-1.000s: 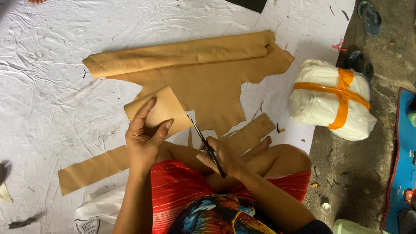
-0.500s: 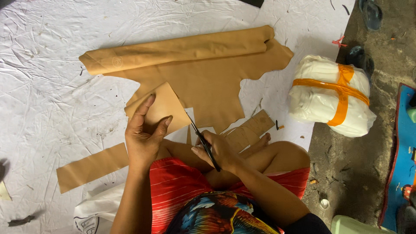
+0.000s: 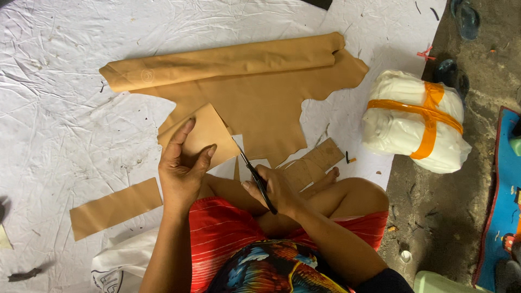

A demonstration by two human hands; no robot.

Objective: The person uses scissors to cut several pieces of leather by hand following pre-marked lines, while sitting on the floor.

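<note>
The left hand [image 3: 182, 176] grips a tan cut piece [image 3: 202, 135], thumb curled over its lower edge and fingers spread along its left side; the palm hides the part of the piece beneath it. The right hand [image 3: 277, 190] is closed around the handles of black scissors [image 3: 255, 176], whose blades point up and to the left and reach the right edge of the cut piece. The handles are buried in the fist, and whether the blades stand parted cannot be made out.

The large tan sheet [image 3: 260, 103] lies just beyond, its far edge rolled over on itself so that the layers under the roll are hidden. A tan strip [image 3: 114, 209] lies to the left, and smaller tan offcuts [image 3: 315, 163] are partly covered by the person's bare leg [image 3: 347, 198] and red garment [image 3: 228, 239].

All rest on a creased white ground sheet [image 3: 70, 108] spread on a dark concrete floor [image 3: 450, 217]. A white bundle [image 3: 415, 122] bound with orange tape sits at the sheet's right edge. A blue mat [image 3: 502, 201] and dark sandals [image 3: 467, 16] are cut off by the frame.
</note>
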